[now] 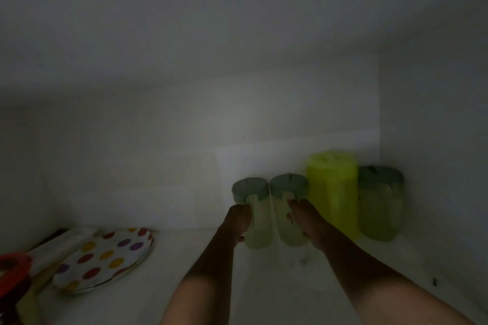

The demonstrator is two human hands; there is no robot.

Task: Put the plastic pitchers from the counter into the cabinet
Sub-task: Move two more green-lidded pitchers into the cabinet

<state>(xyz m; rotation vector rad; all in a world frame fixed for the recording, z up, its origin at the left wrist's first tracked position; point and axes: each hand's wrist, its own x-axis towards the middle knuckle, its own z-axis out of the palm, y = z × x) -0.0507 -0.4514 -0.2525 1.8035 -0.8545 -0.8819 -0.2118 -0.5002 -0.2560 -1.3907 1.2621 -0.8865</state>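
left hand (237, 220) fingers clamped on one small green-lidded pitcher (254, 215), right hand (307, 221) fingers on its neighbour (287, 208). both pitchers upright on the cabinet shelf (200, 272), touching, beside a tall yellow pitcher (333, 192).

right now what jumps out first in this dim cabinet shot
The bright yellow-green pitcher glows at the back right. Just left of it, the left hand and right hand each grip a pale green pitcher. A polka-dot plate lies lower left.

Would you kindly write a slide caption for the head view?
Inside a dim cabinet, left hand and right hand each grip a green-lidded pitcher beside two more pitchers.
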